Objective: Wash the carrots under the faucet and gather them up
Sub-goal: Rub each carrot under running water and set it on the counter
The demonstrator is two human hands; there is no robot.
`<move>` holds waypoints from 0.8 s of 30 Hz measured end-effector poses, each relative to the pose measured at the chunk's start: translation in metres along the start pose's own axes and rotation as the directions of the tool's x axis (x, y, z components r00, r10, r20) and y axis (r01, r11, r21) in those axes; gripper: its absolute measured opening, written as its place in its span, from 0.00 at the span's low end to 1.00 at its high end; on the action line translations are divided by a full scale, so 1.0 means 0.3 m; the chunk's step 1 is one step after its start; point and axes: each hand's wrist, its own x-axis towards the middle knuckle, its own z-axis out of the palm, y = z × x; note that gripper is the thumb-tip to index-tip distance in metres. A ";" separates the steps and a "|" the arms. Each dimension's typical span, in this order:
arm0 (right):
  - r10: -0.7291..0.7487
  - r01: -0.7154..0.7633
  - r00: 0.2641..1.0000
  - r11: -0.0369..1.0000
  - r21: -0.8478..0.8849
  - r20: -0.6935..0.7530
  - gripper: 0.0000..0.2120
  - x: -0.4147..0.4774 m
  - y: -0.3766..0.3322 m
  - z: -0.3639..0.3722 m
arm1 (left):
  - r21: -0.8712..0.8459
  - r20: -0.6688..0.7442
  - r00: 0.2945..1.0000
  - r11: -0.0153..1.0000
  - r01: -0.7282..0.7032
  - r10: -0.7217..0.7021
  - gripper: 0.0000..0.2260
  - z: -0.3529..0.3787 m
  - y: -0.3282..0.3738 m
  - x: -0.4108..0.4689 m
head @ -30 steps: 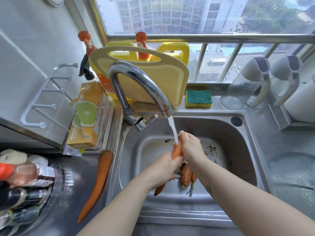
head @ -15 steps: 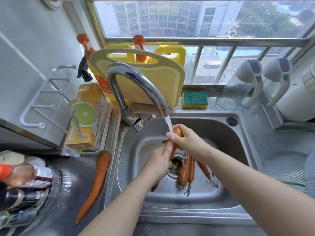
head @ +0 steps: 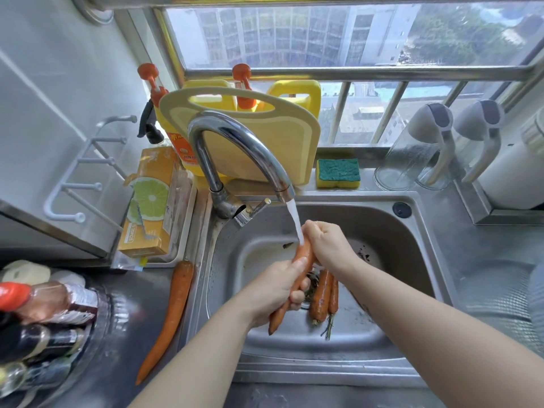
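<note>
Carrot (head: pixel 303 254) under faucet (head: pixel 244 148) stream, gripped by left hand (head: pixel 279 287), right hand (head: pixel 326 242)

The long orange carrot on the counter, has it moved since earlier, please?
No; the long orange carrot still lies alongside the steel sink's left rim.

wall: white tile (head: pixel 59 83) on the left, white hook rack (head: pixel 85 178) mounted on it
window: wide pane (head: pixel 294 33) straight ahead, metal railing (head: pixel 338 73) across it, high-rise blocks and trees outside
counter: stainless steel (head: pixel 471 245), wet sheen
light: daylight through the window
</note>
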 end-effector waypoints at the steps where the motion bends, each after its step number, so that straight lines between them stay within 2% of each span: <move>1: 0.024 -0.024 1.000 1.000 -0.019 -0.007 0.21 0.003 0.000 -0.001 | 0.151 -0.014 1.000 0.988 -0.025 0.027 0.09 -0.005 -0.003 0.000; 2: 0.049 -0.049 0.999 0.998 -0.039 -0.006 0.22 0.006 0.000 -0.002 | 0.353 -0.043 0.997 0.934 -0.046 0.065 0.07 -0.009 -0.004 -0.002; 3: 0.072 -0.072 0.997 0.995 -0.064 -0.007 0.22 0.011 0.003 -0.005 | 0.550 -0.077 0.991 0.834 -0.047 0.107 0.05 -0.013 -0.003 -0.001; 5: 0.094 -0.097 0.995 0.984 -0.151 -0.027 0.24 0.013 0.002 -0.025 | 0.800 -0.121 0.967 0.598 -0.039 0.225 0.12 -0.025 -0.006 0.005; 8: 0.013 -0.012 1.000 0.951 -0.309 -0.002 0.26 -0.006 -0.013 -0.080 | 0.948 -0.124 0.916 0.318 -0.003 0.380 0.13 -0.053 0.009 0.010; 10: -0.065 0.113 0.989 0.907 -0.406 0.130 0.21 -0.025 -0.026 -0.117 | 0.981 -0.126 0.916 0.187 0.057 0.382 0.15 -0.069 0.017 0.019; 11: -0.091 0.185 0.972 0.863 -0.469 0.216 0.19 -0.034 -0.034 -0.136 | 0.984 -0.120 0.923 0.165 0.063 0.365 0.16 -0.069 0.018 0.023; 14: -0.118 0.399 0.887 0.681 -0.614 0.446 0.19 -0.044 -0.063 -0.197 | 0.982 -0.090 0.949 0.184 0.034 0.303 0.19 -0.054 0.032 0.044; 17: -0.076 0.518 0.826 0.490 -0.701 0.558 0.19 -0.049 -0.095 -0.236 | 0.979 0.008 0.967 0.195 -0.059 0.254 0.17 -0.040 0.043 0.080; 21: -0.078 0.597 0.801 0.045 -0.801 0.593 0.22 -0.053 -0.086 -0.235 | 0.973 0.070 0.959 0.193 -0.127 0.276 0.05 -0.039 0.030 0.120; 22: -0.077 0.590 0.805 0.010 -0.807 0.588 0.20 -0.056 -0.084 -0.237 | 0.969 0.070 0.956 0.208 -0.132 0.284 0.05 -0.044 0.029 0.123; 23: -0.057 0.579 0.815 0.038 -0.815 0.576 0.19 -0.057 -0.083 -0.240 | 0.966 0.064 0.952 0.220 -0.134 0.299 0.08 -0.049 0.033 0.123; 24: -0.015 0.556 0.829 0.123 -0.822 0.559 0.17 -0.060 -0.088 -0.244 | 0.973 0.061 0.945 0.192 -0.128 0.321 0.09 -0.055 0.037 0.124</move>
